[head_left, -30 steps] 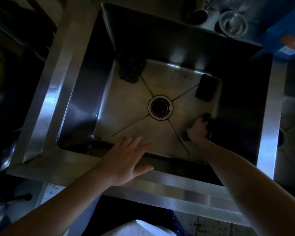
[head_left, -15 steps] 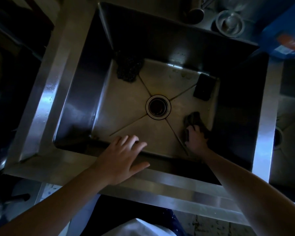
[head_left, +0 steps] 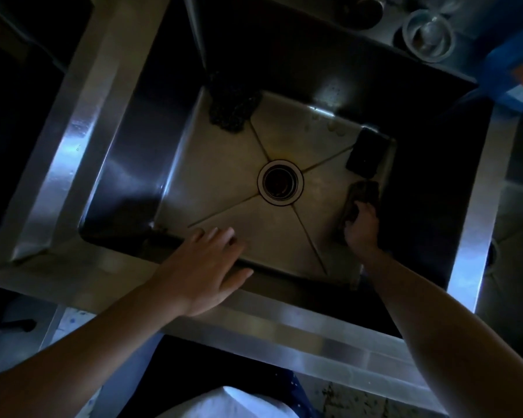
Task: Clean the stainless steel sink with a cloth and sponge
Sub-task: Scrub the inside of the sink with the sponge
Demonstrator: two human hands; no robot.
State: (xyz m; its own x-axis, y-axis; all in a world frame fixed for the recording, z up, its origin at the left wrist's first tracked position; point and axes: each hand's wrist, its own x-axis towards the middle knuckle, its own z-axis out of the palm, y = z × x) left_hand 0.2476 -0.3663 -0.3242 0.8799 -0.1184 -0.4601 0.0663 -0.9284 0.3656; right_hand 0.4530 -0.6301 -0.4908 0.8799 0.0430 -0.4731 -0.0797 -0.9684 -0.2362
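A deep stainless steel sink [head_left: 221, 176] fills the view, with a round drain [head_left: 280, 182] in the middle of its floor. My right hand [head_left: 361, 229] is down on the floor at the right, pressing a dark cloth [head_left: 361, 196] against the steel. Just beyond it a dark rectangular sponge [head_left: 366, 152] lies by the right wall. A dark mesh scrubber [head_left: 233, 108] sits in the far left corner. My left hand [head_left: 206, 267] rests flat and open on the sink's near rim, holding nothing.
A round metal strainer [head_left: 429, 34] sits on the ledge behind the sink. A blue package [head_left: 514, 73] lies at the far right corner. A second basin [head_left: 514, 230] adjoins on the right. The scene is dim.
My right hand has slid the cloth along the right part of the sink floor, first toward the middle, then back out toward the sponge. My left hand has stayed on the rim.
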